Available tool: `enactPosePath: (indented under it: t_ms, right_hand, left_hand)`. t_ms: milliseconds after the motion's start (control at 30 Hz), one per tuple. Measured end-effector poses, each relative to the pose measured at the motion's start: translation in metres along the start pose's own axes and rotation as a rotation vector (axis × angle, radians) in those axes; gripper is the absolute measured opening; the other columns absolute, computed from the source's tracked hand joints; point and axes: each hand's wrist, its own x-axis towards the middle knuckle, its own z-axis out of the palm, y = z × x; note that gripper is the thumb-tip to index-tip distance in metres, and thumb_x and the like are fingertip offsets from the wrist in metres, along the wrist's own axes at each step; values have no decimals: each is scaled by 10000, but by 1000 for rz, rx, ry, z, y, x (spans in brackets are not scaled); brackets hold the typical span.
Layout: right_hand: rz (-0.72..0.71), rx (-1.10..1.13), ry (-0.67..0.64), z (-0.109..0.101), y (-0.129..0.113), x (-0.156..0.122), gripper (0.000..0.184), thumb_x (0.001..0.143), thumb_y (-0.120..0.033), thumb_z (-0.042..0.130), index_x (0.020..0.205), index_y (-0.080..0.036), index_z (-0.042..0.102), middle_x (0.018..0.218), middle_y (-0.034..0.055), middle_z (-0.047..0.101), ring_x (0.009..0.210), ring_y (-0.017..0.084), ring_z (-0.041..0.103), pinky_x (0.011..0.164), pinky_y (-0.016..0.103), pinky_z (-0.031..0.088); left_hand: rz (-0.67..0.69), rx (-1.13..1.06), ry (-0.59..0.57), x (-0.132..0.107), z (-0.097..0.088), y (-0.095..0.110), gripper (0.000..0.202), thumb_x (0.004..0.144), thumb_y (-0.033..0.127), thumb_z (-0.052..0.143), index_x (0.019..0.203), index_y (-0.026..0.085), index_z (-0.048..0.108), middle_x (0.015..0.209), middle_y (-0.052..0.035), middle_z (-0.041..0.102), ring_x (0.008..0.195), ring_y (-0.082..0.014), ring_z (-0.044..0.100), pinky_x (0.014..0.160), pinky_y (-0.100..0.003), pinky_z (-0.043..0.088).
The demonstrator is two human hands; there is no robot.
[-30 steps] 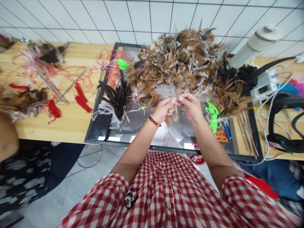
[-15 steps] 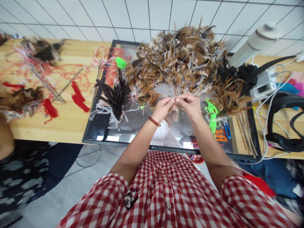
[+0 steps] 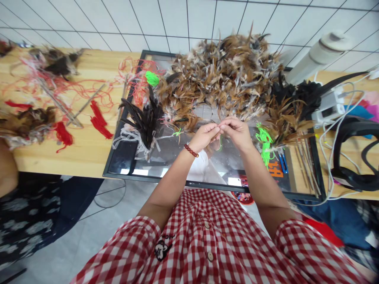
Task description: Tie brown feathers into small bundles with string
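Observation:
My left hand (image 3: 205, 136) and my right hand (image 3: 236, 132) meet fingertip to fingertip above a glossy black-framed panel (image 3: 174, 159). Both are closed in a pinch; whatever lies between the fingers is too small to make out. A thin green strand (image 3: 220, 142) shows just below them. Behind the hands spreads a large heap of brown feathers (image 3: 225, 75). To the left lies a bunch of black feathers (image 3: 147, 122) with pale ties at its base. A hank of bright green cord (image 3: 264, 142) and a smaller bunch of brown feathers (image 3: 286, 118) lie right of my right hand.
Red cord bundles (image 3: 99, 120) and pink strands lie on the wooden table (image 3: 85, 159) at left, near another person's arm (image 3: 7, 169). At right are thin sticks (image 3: 308, 165), blue-handled snips (image 3: 283, 161), a white bottle (image 3: 318, 57), cables and a black headset (image 3: 355, 154).
The fingertips of both hands have drawn closer together, and my left fingers have curled over more. The rest lies as before, apart from a slight shift of the view.

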Motion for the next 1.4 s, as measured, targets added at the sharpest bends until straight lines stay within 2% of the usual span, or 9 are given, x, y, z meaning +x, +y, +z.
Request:
enactPosePath:
  t_ms: [167, 300, 433, 567, 667, 833, 1100, 1233, 1400]
  right_hand:
    - [12, -60, 4, 1, 3, 1, 288, 846, -512, 729, 772, -235, 742, 754, 8, 674, 750, 169, 619, 789, 346, 513]
    - [53, -293, 103, 2, 8, 8, 203, 886, -388, 666, 910, -204, 747, 890, 48, 695, 796, 188, 622, 798, 360, 511]
    - [33, -698, -45, 13, 6, 22, 176, 854, -277, 702, 986, -178, 764, 994, 112, 693, 951, 271, 634, 884, 417, 496]
    - [-2, -830, -129, 30, 10, 33, 217, 855, -279, 707, 1043, -185, 760, 1087, 139, 691, 1053, 311, 612, 939, 440, 471]
    - [-13, -698, -91, 35, 11, 33, 106, 880, -253, 651, 855, -203, 741, 913, 82, 702, 914, 245, 626, 863, 381, 477]
    - [-1, -357, 184, 42, -8, 12, 251, 917, -419, 620, 779, -219, 680, 761, 20, 667, 732, 164, 579, 728, 307, 461]
    - [192, -8, 221, 58, -9, 2, 436, 805, -626, 716, 733, -205, 633, 653, -29, 565, 619, 105, 458, 604, 263, 391]
    - [248, 127, 242, 60, -10, 3, 514, 754, -693, 734, 658, -211, 586, 596, -35, 524, 567, 95, 418, 557, 258, 365]
    - [373, 255, 241, 59, -10, 6, 638, 574, -805, 783, 613, -219, 532, 561, -40, 532, 506, 77, 387, 502, 246, 345]
  left_hand:
    - [21, 70, 84, 3, 2, -5, 414, 825, 544, 743, 738, 151, 643, 594, 28, 567, 551, -64, 496, 551, -199, 391]
    - [127, 54, 370, 5, -1, -2, 402, 867, 521, 706, 695, 169, 614, 547, 48, 512, 497, -50, 433, 499, -185, 343]
    - [117, -92, 641, 7, -5, 7, 398, 893, 517, 678, 697, 191, 559, 526, 65, 459, 457, -44, 381, 449, -179, 311]
    - [96, -142, 680, 9, -5, 9, 378, 895, 487, 685, 696, 197, 544, 533, 68, 449, 449, -47, 392, 447, -190, 313]
    - [78, -176, 704, 10, -4, 6, 354, 915, 445, 667, 694, 196, 547, 535, 68, 449, 455, -51, 394, 461, -196, 320]
    - [95, -198, 694, 13, -3, -2, 310, 905, 430, 684, 730, 193, 588, 600, 55, 523, 530, -61, 473, 545, -198, 409]
    - [171, -216, 653, 16, 6, -11, 149, 861, 310, 738, 806, 180, 689, 834, 10, 705, 816, -84, 635, 837, -208, 506]
    - [200, -215, 604, 15, 7, -12, 144, 841, 323, 759, 825, 185, 723, 869, 0, 727, 831, -95, 645, 849, -227, 512]
    - [190, -197, 543, 14, 5, -13, 172, 797, 348, 799, 846, 190, 749, 878, -7, 740, 846, -109, 653, 833, -240, 510]
